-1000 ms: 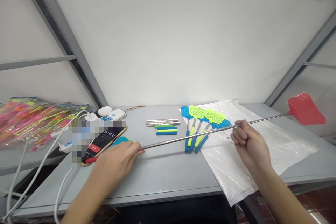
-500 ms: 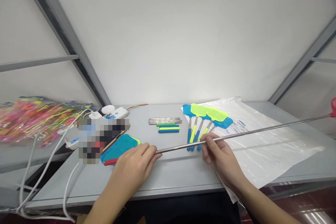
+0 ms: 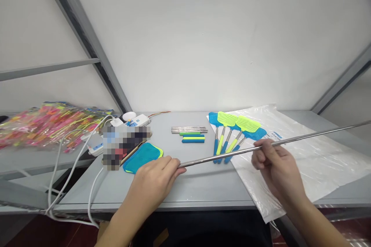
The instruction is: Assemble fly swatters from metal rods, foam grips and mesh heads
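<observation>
I hold a long extended metal swatter rod (image 3: 220,155) across the grey table (image 3: 203,189). My left hand (image 3: 155,183) is closed round its near end. My right hand (image 3: 275,166) pinches the rod farther along, above a clear plastic bag (image 3: 313,162). The rod runs off the right edge, so its head is out of view. Behind the rod lie several finished swatters (image 3: 234,133) with blue and yellow-green heads. A blue swatter head (image 3: 142,156) lies just left of my left hand.
Short metal tubes (image 3: 189,129) and coloured foam grips (image 3: 193,137) lie at mid table. A white power strip (image 3: 136,120) with cables (image 3: 72,170) sits at the back left, by a blurred patch. Packed colourful swatters (image 3: 49,123) pile on the left shelf. Grey frame struts cross the wall.
My right hand slid left along the rod, then back to the right. The red swatter head has gone out of view at the right. My view has shifted, so the table things sit farther right.
</observation>
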Tool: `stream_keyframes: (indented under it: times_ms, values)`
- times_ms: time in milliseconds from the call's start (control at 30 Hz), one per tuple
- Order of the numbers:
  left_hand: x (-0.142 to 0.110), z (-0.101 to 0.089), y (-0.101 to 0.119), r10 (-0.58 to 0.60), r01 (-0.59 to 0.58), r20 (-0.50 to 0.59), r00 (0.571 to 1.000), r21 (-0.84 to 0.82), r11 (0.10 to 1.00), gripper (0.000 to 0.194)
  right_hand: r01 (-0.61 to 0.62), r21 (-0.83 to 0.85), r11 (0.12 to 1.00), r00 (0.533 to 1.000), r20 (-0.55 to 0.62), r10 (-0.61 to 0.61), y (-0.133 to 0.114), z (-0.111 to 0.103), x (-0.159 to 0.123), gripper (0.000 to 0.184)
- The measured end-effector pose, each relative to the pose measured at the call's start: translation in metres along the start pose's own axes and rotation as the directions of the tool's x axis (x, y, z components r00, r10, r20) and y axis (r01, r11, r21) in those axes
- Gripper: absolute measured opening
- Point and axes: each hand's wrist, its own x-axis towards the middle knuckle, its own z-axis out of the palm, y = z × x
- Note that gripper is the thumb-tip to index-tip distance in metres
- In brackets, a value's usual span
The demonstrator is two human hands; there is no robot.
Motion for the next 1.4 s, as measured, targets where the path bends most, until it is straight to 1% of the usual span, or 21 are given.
stream_keyframes:
  times_ms: [67, 133, 267, 433, 500, 567, 600, 667, 700, 767, 833, 900, 967, 1033, 1067, 1133, 1200, 1267, 1300, 1367, 1400]
  values:
    - [-0.004, 0.0, -0.003, -0.014, 0.015, 0.021, 1.0, -0.032, 0.999, 0.033, 0.012, 0.031, 0.999, 0.998, -0.056, -0.01, -0.004, -0.005, 0.003, 0.023]
    - [-0.008, 0.0, -0.007, -0.028, 0.031, 0.037, 0.999, -0.061, 0.998, 0.031, 0.016, 0.058, 0.998, 0.996, -0.087, -0.011, -0.007, -0.009, 0.007, 0.022]
    - [-0.016, 0.003, -0.01, -0.073, 0.074, 0.012, 0.997, -0.111, 0.991, 0.027, 0.041, 0.12, 0.992, 0.988, -0.15, -0.023, -0.013, -0.014, 0.013, 0.023]
    - [-0.021, 0.006, -0.011, -0.095, 0.079, -0.063, 0.993, -0.224, 0.971, 0.018, 0.004, 0.178, 0.984, 0.992, -0.126, 0.019, -0.009, -0.014, 0.016, 0.02]
    - [-0.021, 0.007, -0.008, -0.114, 0.09, -0.088, 0.99, -0.243, 0.966, 0.016, -0.014, 0.177, 0.984, 0.995, -0.098, 0.032, -0.001, -0.008, 0.011, 0.02]
    - [-0.019, 0.009, 0.001, -0.1, 0.073, -0.086, 0.991, -0.275, 0.959, 0.014, -0.059, 0.121, 0.991, 0.998, -0.025, 0.063, 0.011, 0.002, 0.001, 0.022]
    - [-0.017, 0.01, 0.008, -0.078, 0.053, -0.075, 0.994, -0.3, 0.953, 0.014, -0.091, 0.076, 0.993, 0.996, 0.027, 0.089, 0.017, 0.009, -0.005, 0.024]
    - [-0.014, 0.014, 0.022, -0.03, 0.021, -0.02, 0.999, -0.361, 0.932, 0.014, -0.173, -0.033, 0.984, 0.972, 0.154, 0.176, 0.027, 0.022, -0.017, 0.026]
    - [-0.013, 0.015, 0.028, -0.027, 0.031, 0.015, 1.0, -0.385, 0.922, 0.016, -0.196, -0.061, 0.979, 0.962, 0.184, 0.204, 0.03, 0.027, -0.022, 0.027]
    - [-0.012, 0.017, 0.033, -0.033, 0.049, 0.046, 0.998, -0.409, 0.911, 0.017, -0.221, -0.115, 0.968, 0.942, 0.233, 0.243, 0.03, 0.031, -0.027, 0.028]
    - [-0.014, 0.018, 0.029, -0.047, 0.049, 0.015, 0.999, -0.402, 0.914, 0.013, -0.22, -0.122, 0.968, 0.937, 0.249, 0.244, 0.023, 0.025, -0.025, 0.029]
    - [-0.018, 0.017, 0.017, -0.066, 0.046, -0.04, 0.997, -0.377, 0.925, 0.01, -0.199, -0.049, 0.979, 0.961, 0.188, 0.205, 0.009, 0.012, -0.016, 0.029]
    - [-0.024, 0.016, 0.004, -0.094, 0.065, -0.065, 0.993, -0.354, 0.933, 0.01, -0.14, 0.078, 0.987, 0.99, 0.035, 0.138, -0.008, -0.004, -0.005, 0.027]
    - [-0.03, 0.015, -0.009, -0.116, 0.094, -0.048, 0.992, -0.334, 0.938, 0.012, -0.057, 0.17, 0.984, 0.992, -0.105, 0.075, -0.023, -0.018, 0.007, 0.022]
    - [-0.032, 0.014, -0.014, -0.123, 0.108, -0.026, 0.992, -0.321, 0.941, 0.014, -0.027, 0.193, 0.981, 0.987, -0.15, 0.057, -0.029, -0.024, 0.012, 0.02]
    - [-0.035, 0.013, -0.022, -0.135, 0.136, 0.022, 0.991, -0.294, 0.946, 0.018, 0.001, 0.209, 0.978, 0.98, -0.195, 0.041, -0.033, -0.031, 0.019, 0.017]
    - [-0.037, 0.011, -0.028, -0.165, 0.175, 0.06, 0.984, -0.265, 0.948, 0.02, 0.001, 0.202, 0.979, 0.978, -0.203, 0.041, -0.028, -0.03, 0.022, 0.018]
    - [-0.037, 0.011, -0.031, -0.21, 0.219, 0.062, 0.976, -0.235, 0.947, 0.022, 0.0, 0.191, 0.982, 0.98, -0.197, 0.038, -0.016, -0.021, 0.019, 0.019]
    - [-0.037, 0.012, -0.029, -0.222, 0.229, 0.056, 0.973, -0.225, 0.947, 0.023, -0.016, 0.184, 0.983, 0.983, -0.175, 0.048, -0.008, -0.015, 0.015, 0.021]
    - [-0.036, 0.015, -0.022, -0.201, 0.207, 0.049, 0.978, -0.236, 0.95, 0.023, -0.088, 0.163, 0.983, 0.992, -0.081, 0.102, 0.007, 0.002, 0.003, 0.024]
    - [-0.035, 0.018, -0.016, -0.171, 0.18, 0.056, 0.984, -0.257, 0.95, 0.022, -0.169, 0.13, 0.977, 0.986, 0.014, 0.169, 0.014, 0.01, -0.004, 0.026]
